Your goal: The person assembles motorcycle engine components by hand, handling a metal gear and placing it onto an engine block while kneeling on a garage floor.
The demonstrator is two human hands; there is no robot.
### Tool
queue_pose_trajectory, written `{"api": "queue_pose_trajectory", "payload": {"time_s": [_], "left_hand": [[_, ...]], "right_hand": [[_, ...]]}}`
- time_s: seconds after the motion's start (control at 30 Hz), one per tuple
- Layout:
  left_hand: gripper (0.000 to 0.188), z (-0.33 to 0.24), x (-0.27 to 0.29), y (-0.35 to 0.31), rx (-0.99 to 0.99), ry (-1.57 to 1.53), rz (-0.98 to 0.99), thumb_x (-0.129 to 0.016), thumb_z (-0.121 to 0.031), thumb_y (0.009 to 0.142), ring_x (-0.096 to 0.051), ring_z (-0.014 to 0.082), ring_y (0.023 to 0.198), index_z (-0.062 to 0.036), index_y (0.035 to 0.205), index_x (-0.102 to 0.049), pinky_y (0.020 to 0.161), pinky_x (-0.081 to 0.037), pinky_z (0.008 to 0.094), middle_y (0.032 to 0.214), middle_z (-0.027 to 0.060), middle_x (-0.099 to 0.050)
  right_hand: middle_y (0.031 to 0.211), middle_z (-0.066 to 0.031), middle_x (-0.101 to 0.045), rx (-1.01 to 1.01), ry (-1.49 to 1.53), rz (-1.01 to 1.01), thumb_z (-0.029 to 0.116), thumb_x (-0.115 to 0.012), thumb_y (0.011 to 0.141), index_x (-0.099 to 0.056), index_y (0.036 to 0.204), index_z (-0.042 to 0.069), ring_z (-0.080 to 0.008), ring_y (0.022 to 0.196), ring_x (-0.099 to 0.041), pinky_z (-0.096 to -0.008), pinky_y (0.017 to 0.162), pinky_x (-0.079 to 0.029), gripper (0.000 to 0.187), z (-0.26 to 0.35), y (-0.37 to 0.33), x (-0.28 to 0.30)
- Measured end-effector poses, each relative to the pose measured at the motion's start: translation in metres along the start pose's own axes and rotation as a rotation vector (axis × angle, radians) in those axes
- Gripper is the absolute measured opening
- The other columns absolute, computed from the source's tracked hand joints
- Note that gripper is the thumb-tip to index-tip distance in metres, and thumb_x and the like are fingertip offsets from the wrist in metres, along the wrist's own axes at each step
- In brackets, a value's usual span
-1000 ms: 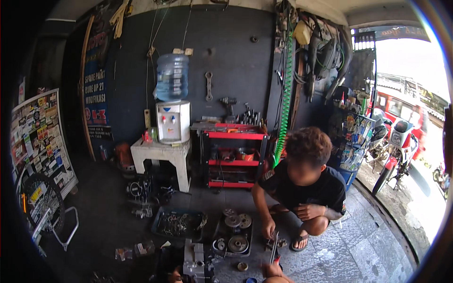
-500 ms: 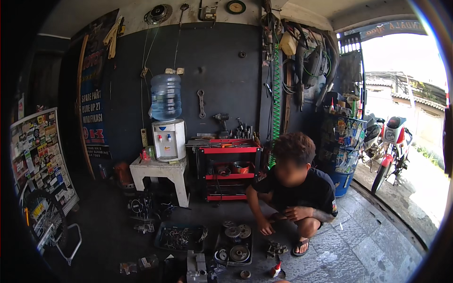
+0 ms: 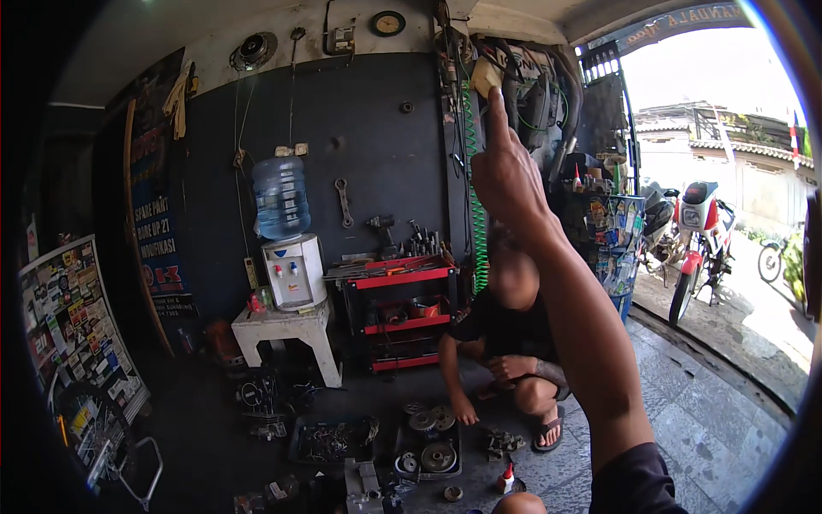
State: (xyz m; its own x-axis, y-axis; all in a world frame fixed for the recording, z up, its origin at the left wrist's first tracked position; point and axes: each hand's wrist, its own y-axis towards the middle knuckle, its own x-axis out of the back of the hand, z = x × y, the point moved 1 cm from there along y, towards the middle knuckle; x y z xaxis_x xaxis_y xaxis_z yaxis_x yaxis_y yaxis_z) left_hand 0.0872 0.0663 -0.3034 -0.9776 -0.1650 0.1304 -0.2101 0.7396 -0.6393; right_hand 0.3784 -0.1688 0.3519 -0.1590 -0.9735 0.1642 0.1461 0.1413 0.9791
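Note:
My right hand [image 3: 505,171] is raised high in the middle right of the view, its arm reaching up from the lower right edge. The index finger points upward, while the other fingers look folded toward the palm, and nothing is held. Behind the fingertip, a pale yellow plastic container [image 3: 485,77] hangs among hoses and pipes on the wall; the hand appears well short of it. My left hand is out of view. On the floor lie a tray [image 3: 460,461] of metal gears and discs, a grey metal engine casing [image 3: 362,487] and a white bottle with a red cap [image 3: 507,481].
Another person [image 3: 505,330] squats behind my forearm, one hand hanging near the gear tray. A red-black tool cart [image 3: 402,327] and a water dispenser [image 3: 295,274] on a white stool stand by the dark wall. Motorcycles [image 3: 698,236] are parked outside at right.
My right arm has come up into view, its index finger stretched upward. The view has shifted, with the wall and cart now further left. The squatting person keeps the same pose.

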Motion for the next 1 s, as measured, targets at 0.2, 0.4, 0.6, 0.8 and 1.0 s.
{"api": "queue_pose_trajectory", "payload": {"time_s": [0.2, 0.4, 0.6, 0.8, 1.0], "left_hand": [[0.073, 0.020, 0.014, 0.007, 0.011, -0.017, 0.000, -0.086, -0.039, 0.070, -0.064, 0.0265, 0.094, 0.0075, 0.120, -0.061, 0.084, -0.049, 0.0399, 0.113, 0.0147, -0.066], [0.074, 0.044, 0.025, 0.025, -0.015, -0.088, 0.007, -0.086, -0.038, 0.070, -0.064, 0.0268, 0.097, 0.0083, 0.122, -0.060, 0.086, -0.049, 0.0393, 0.116, 0.0154, -0.066], [0.076, 0.054, 0.024, 0.020, 0.057, -0.122, -0.072, -0.086, -0.037, 0.071, -0.064, 0.0271, 0.100, 0.0091, 0.124, -0.059, 0.089, -0.049, 0.0388, 0.119, 0.0161, -0.066], [0.077, 0.074, 0.063, 0.050, -0.001, -0.193, -0.100, -0.087, -0.036, 0.070, -0.064, 0.0279, 0.103, 0.0083, 0.127, -0.058, 0.090, -0.048, 0.0386, 0.125, 0.0162, -0.064], [0.074, 0.069, 0.052, 0.020, 0.082, -0.211, -0.052, -0.088, -0.033, 0.069, -0.064, 0.0283, 0.102, 0.0074, 0.124, -0.060, 0.090, -0.049, 0.0387, 0.121, 0.0156, -0.066]], "right_hand": [[0.094, -0.0293, -0.065, -0.228, 0.504, 0.450, 0.013, -0.050, 0.086, -0.051, 0.122, -0.004, -0.0441, 0.092, -0.063, -0.0470, 0.084, -0.049, 0.040, -0.014, -0.115, -0.068], [0.098, -0.0103, -0.065, -1.409, 1.390, 1.015, 0.017, -0.051, 0.091, -0.062, 0.110, -0.001, -0.0196, 0.085, -0.060, -0.0327, 0.076, -0.048, 0.028, 0.001, -0.348, -0.097], [0.120, -0.0203, -0.062, -1.775, 1.940, 0.738, 0.018, -0.049, 0.084, -0.054, 0.126, -0.007, -0.0306, 0.102, -0.065, -0.0424, 0.094, -0.052, 0.049, 0.077, -0.368, -0.065], [0.138, -0.0301, -0.049, -1.627, 2.115, 0.783, -0.009, -0.041, 0.082, -0.043, 0.137, -0.011, -0.0390, 0.125, -0.055, -0.0452, 0.106, -0.049, 0.055, 0.101, -0.396, -0.068], [0.119, -0.0263, -0.062, -1.620, 1.724, 0.767, 0.006, -0.046, 0.100, -0.050, 0.127, -0.006, -0.0323, 0.096, -0.070, -0.0378, 0.080, -0.061, 0.030, 0.085, -0.430, -0.063]]}}
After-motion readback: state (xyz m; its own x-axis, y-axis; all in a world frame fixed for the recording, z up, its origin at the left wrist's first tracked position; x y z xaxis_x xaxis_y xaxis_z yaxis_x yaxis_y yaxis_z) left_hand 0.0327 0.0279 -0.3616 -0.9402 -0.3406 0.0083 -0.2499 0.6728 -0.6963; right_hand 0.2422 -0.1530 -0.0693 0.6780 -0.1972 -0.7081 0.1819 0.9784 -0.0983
